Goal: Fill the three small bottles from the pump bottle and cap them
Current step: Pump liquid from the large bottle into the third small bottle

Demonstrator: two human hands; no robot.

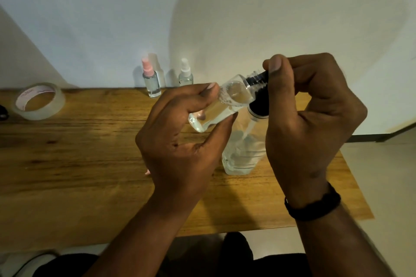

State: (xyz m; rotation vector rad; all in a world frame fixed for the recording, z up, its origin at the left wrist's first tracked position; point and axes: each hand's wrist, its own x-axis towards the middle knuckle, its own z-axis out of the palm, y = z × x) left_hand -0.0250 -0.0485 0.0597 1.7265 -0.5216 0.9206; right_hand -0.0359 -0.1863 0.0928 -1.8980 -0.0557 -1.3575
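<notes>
Small clear uncapped bottle (216, 105), part full, tilts toward two o'clock, gripped by left hand (180, 141); right hand (315, 114) pinches the black pump nozzle (261, 77) at its threaded neck, above clear pump bottle (243, 153) on wooden table (78, 164).

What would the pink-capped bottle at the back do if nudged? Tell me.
The pink-capped bottle is tall and narrow with a small base, so it probably tips rather than slides. It looks only partly filled, so likely light. Once down, its round body may roll on the wooden table.
</notes>
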